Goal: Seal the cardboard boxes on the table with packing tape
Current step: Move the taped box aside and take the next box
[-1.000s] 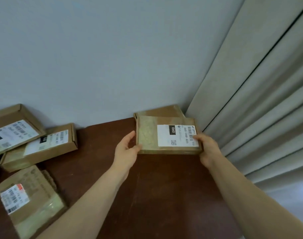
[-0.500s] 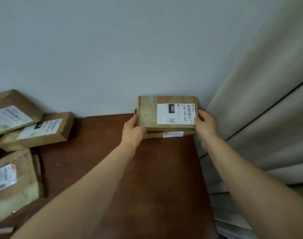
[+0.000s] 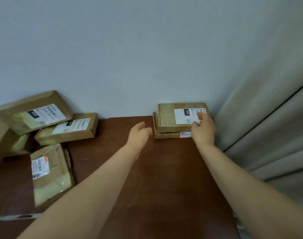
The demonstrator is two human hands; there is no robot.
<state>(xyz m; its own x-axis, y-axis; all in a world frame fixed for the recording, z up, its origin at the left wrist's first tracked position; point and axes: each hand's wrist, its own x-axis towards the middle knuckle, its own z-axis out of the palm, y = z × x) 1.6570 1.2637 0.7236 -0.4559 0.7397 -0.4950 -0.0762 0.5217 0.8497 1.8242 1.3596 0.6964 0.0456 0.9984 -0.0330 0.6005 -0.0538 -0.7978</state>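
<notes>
A flat taped cardboard box with a white label [image 3: 168, 116] lies on top of another flat box [image 3: 171, 135] at the far right corner of the brown table [image 3: 164, 178], against the wall. My right hand [image 3: 203, 128] rests on the top box's right front part, fingers over the label. My left hand [image 3: 139, 133] hovers open just left of the stack, apart from it. Several other labelled boxes lie at the far left: one tilted against the wall [image 3: 33, 112], one below it [image 3: 68, 129], one nearer [image 3: 49, 173]. No packing tape roll is in view.
A plain brown box [image 3: 0, 140] sits at the left edge. A grey curtain [image 3: 271, 135] hangs just right of the table and the stack. A pale wall closes the table's far side. A thin flat strip [image 3: 16, 217] lies at the near left.
The labelled box was carried to the far right corner and set on the other box. My left hand has let go and drawn back to the left; my right hand stays on it.
</notes>
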